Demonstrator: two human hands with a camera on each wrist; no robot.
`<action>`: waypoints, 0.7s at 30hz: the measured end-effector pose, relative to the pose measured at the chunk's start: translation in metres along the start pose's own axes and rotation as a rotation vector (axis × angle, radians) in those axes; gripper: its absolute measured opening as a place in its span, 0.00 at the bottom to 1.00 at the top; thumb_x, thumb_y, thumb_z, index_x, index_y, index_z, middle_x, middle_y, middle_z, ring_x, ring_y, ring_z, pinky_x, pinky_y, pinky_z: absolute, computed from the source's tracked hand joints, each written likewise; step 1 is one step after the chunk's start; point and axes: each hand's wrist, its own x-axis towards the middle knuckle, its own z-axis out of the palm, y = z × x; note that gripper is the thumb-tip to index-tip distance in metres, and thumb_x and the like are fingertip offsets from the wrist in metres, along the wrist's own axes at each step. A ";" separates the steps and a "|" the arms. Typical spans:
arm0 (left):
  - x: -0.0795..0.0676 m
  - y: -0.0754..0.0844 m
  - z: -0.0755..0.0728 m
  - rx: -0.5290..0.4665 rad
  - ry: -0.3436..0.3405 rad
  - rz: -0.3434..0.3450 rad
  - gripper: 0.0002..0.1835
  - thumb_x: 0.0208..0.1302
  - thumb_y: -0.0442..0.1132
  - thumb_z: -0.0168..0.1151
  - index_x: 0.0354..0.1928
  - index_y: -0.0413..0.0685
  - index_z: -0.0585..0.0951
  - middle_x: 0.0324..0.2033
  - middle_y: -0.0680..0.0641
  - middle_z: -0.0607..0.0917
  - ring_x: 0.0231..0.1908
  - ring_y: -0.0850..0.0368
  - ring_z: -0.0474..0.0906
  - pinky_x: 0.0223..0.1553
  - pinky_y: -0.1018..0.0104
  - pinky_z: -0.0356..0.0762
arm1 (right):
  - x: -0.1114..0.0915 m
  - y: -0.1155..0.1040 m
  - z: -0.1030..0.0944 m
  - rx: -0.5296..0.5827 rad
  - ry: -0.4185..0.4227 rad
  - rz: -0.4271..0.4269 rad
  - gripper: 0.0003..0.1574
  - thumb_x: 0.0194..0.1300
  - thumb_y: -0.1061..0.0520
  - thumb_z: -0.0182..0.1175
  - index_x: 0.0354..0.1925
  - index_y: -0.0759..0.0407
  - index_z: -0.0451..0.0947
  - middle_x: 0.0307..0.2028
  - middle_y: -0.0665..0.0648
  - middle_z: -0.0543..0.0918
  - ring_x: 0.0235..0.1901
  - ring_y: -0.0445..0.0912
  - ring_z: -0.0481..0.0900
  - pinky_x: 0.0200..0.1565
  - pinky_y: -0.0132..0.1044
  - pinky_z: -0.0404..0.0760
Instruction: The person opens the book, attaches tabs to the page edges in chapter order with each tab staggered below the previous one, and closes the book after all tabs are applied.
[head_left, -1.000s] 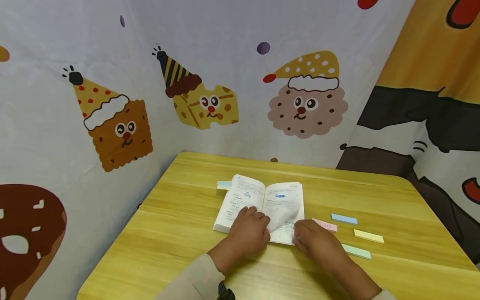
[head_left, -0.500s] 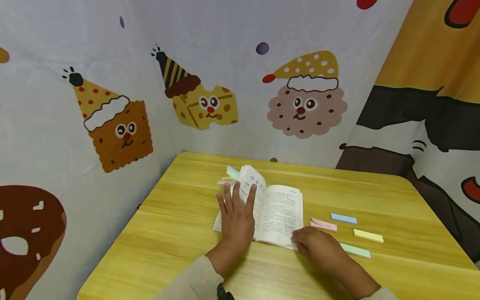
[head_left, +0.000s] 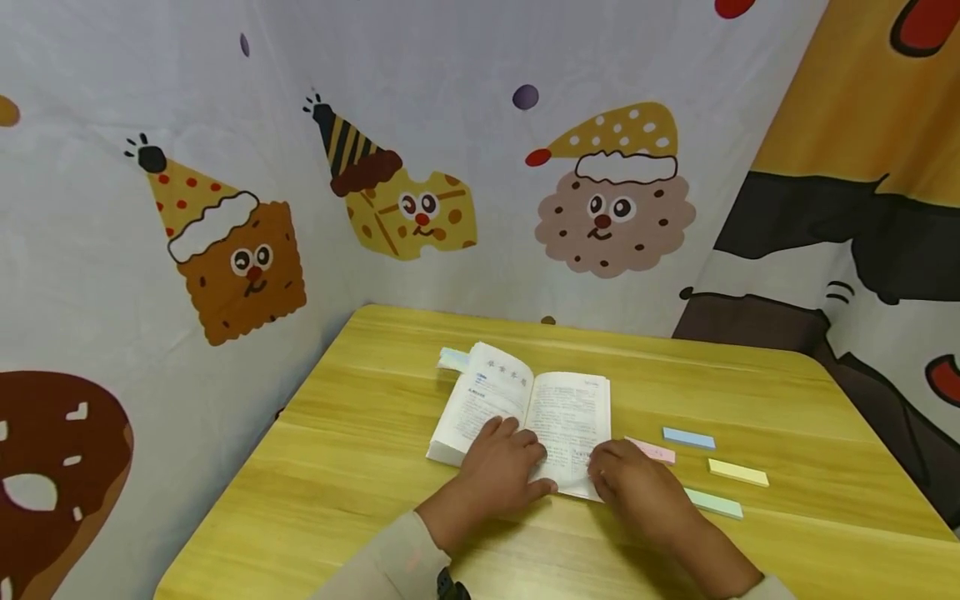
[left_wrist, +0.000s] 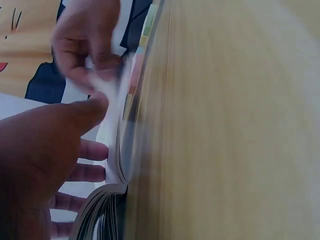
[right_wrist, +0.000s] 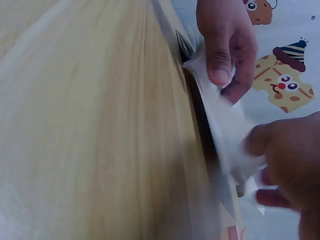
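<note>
An open book [head_left: 566, 408] with printed pages lies on the wooden table. My left hand [head_left: 498, 467] rests on the lower part of the book near its spine, fingers relaxed and thumb out over the right page's lower edge. At the right page's lower outer corner, my right hand [head_left: 637, 483] pinches a page edge between thumb and fingers. That page looks blurred in the right wrist view, where the right hand [right_wrist: 292, 165] is blurred too. Pale blue and green sticky tabs [head_left: 453, 359] stick out past the book's left side.
Right of the book lie strips of sticky notes: pink [head_left: 654, 451], blue [head_left: 688, 437], yellow [head_left: 738, 472] and green [head_left: 714, 503]. A cloth with cartoon food figures [head_left: 615, 217] hangs behind the table [head_left: 315, 483].
A page has been turned over to the left, and different pages show. The left hand spread out on the left page, then came back down to the spine. The right hand stayed near the corner.
</note>
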 end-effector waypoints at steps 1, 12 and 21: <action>0.001 0.000 0.001 -0.012 -0.006 -0.012 0.22 0.58 0.68 0.52 0.41 0.64 0.79 0.43 0.60 0.78 0.47 0.54 0.68 0.56 0.52 0.62 | 0.001 -0.001 -0.001 0.001 0.047 0.002 0.12 0.50 0.57 0.70 0.29 0.45 0.76 0.38 0.44 0.73 0.37 0.37 0.72 0.31 0.32 0.75; 0.003 0.001 0.001 -0.073 -0.002 -0.131 0.21 0.67 0.53 0.50 0.57 0.53 0.73 0.43 0.54 0.81 0.44 0.55 0.72 0.49 0.56 0.69 | -0.002 -0.008 0.005 0.099 0.094 0.066 0.27 0.48 0.50 0.73 0.44 0.53 0.72 0.42 0.47 0.78 0.38 0.39 0.76 0.34 0.35 0.77; 0.003 -0.005 0.002 -0.260 0.372 -0.437 0.47 0.60 0.40 0.60 0.74 0.51 0.42 0.54 0.37 0.69 0.53 0.44 0.69 0.32 0.61 0.77 | -0.004 0.000 0.010 0.085 -0.158 0.031 0.21 0.52 0.55 0.70 0.46 0.53 0.79 0.43 0.48 0.81 0.46 0.43 0.77 0.48 0.42 0.75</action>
